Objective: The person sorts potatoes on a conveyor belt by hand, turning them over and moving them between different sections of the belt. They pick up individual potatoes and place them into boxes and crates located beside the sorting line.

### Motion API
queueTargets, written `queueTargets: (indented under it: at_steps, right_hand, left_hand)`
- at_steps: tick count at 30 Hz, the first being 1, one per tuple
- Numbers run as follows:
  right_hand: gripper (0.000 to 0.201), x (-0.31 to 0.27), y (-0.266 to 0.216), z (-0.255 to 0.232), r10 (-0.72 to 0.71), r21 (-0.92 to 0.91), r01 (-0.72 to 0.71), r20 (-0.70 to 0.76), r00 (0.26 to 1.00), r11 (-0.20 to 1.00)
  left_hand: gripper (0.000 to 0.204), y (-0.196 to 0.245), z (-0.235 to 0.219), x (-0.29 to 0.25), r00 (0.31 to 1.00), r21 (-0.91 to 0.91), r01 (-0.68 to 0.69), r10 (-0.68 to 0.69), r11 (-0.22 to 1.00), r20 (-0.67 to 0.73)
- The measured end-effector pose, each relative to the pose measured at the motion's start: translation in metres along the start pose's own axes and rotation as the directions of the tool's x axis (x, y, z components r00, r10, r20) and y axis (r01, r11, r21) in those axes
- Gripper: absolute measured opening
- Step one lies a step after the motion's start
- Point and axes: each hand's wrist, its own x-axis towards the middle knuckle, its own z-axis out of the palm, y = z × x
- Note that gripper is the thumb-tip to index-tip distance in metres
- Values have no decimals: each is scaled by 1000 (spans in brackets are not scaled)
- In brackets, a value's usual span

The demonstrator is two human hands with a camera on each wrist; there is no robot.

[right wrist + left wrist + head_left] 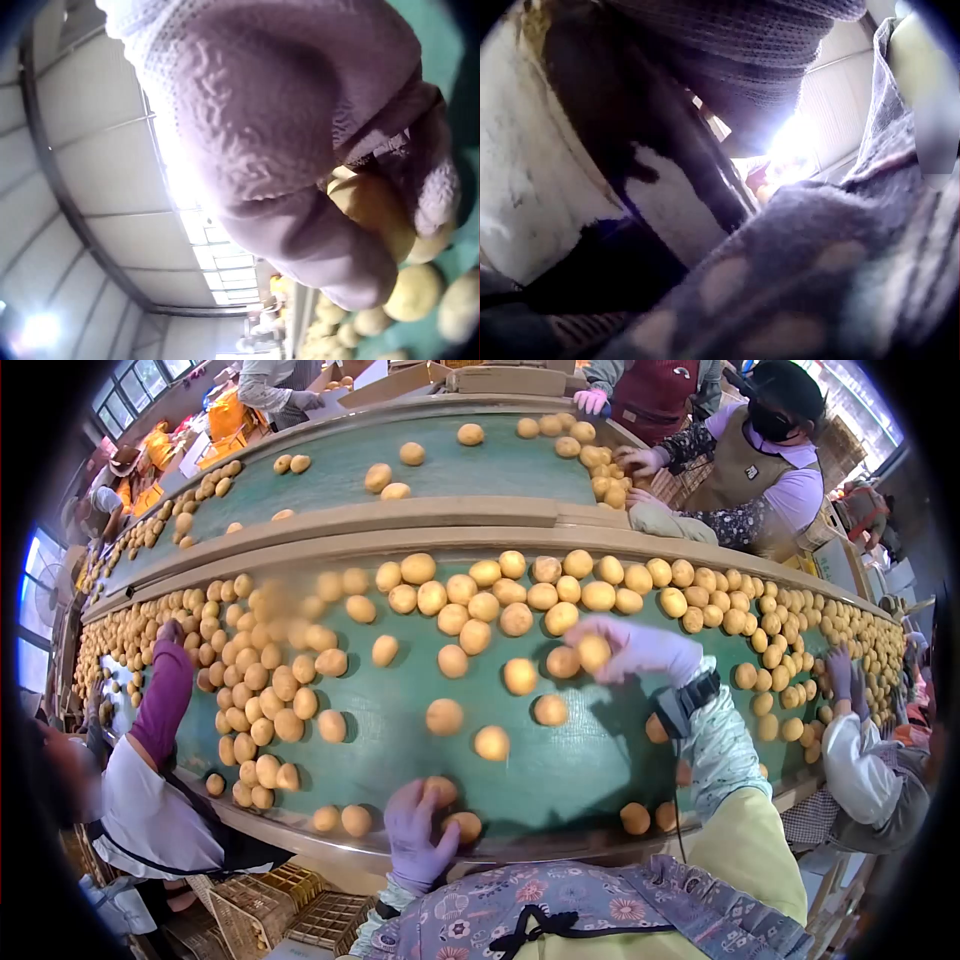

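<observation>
Presently, my right hand (645,650) pinches a potato (593,653), left hand (414,835) at the near edge of the conveyor (390,705), grip unclear.

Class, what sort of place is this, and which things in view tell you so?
Probably a sorting or packing shed for what look like potatoes: many lie on a long green belt, people line both sides, and crates sit beside it.

Lilac-gloved hands (645,648), purple floral apron (600,890)
</observation>
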Motion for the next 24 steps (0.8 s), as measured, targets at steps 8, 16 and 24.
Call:
queueTargets:
  at_steps: [8,16,24]
  right_hand:
    - [63,161,-15,-21,-165,-831,-264,-386,908,489]
    - [69,153,-42,90,228,-649,-365,-288,930,667]
    - [43,171,-70,110,-218,469,300,-221,951,831]
  left_hand:
    - [62,-42,-32,-2,999,2,32,-32,999,23]
    - [57,-84,-63,-9,998,-16,47,-46,999,32]
    - [61,-116,-99,-8,984,14,62,-64,998,164]
